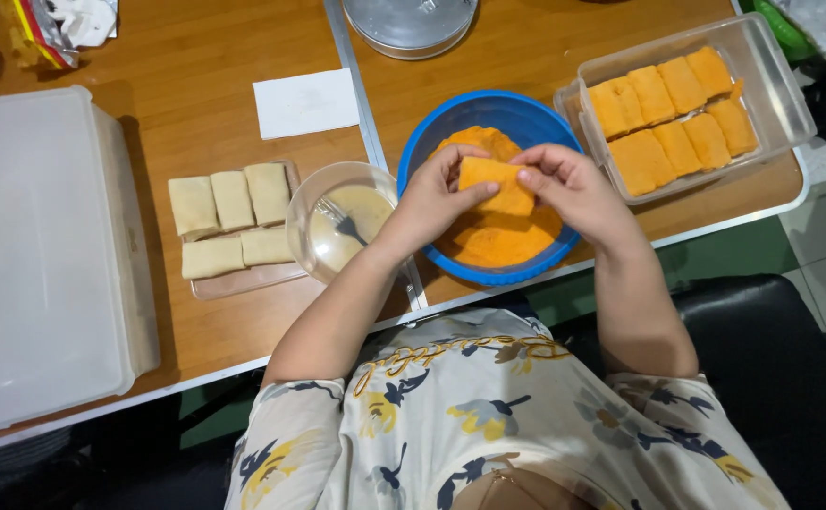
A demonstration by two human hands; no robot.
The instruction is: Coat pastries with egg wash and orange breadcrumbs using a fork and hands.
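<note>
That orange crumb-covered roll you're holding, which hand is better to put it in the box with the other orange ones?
Probably the right hand. It already grips the coated roll with the left hand, and the clear box of coated rolls sits on its side of the blue bowl.

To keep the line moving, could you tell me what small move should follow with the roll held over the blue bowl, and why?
Probably carry the coated roll to the clear container: both hands hold it fully orange above the blue bowl, and coated rolls already sit there.

Bare wood (536,52) behind blue bowl (491,123) – open passage; glass bowl (337,222) left, clear container (772,90) right – flanking obstacles.
</note>
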